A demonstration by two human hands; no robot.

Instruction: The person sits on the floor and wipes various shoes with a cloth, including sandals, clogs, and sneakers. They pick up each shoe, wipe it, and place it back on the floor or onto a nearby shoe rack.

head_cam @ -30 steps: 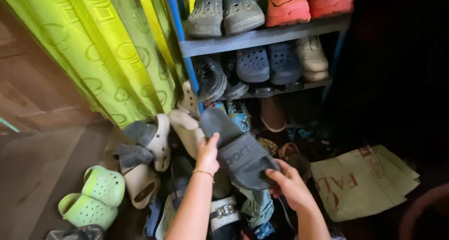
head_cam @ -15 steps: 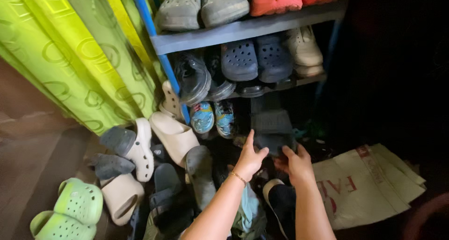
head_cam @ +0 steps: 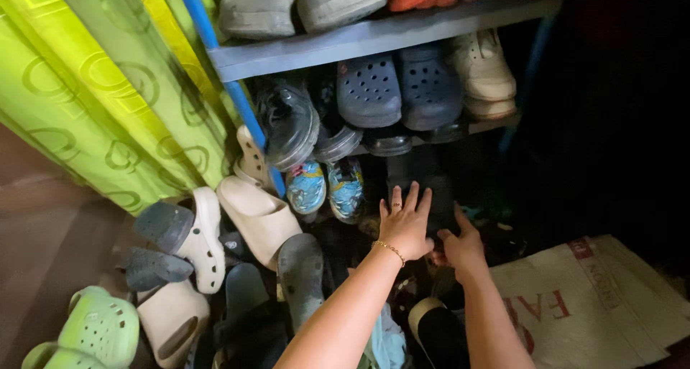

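Note:
A dark grey slide sandal (head_cam: pixel 430 186) stands on edge in the shadowed bottom tier of a shoe rack (head_cam: pixel 374 42). My left hand (head_cam: pixel 405 225), wearing a thin bracelet and a ring, lies flat against the sandal with its fingers spread. My right hand (head_cam: pixel 463 245) is just to the right and lower, with its thumb up along the sandal's lower edge. Its fingers are lost in the dark behind the sandal. Two small blue patterned shoes (head_cam: pixel 327 188) sit just left of the sandal.
Navy clogs (head_cam: pixel 370 89), dark sneakers and a white shoe fill the middle shelf. On the floor to the left lies a heap with a cream slide (head_cam: pixel 259 214), a white clog (head_cam: pixel 201 232), a grey slide (head_cam: pixel 300 272) and green clogs (head_cam: pixel 93 329). A woven sack (head_cam: pixel 589 297) lies to the right and a green curtain (head_cam: pixel 93 89) hangs at left.
The dark slide, held up over the pile a second ago, has gone forward into the bottom tier. My left hand has shifted from gripping it to lying flat on it.

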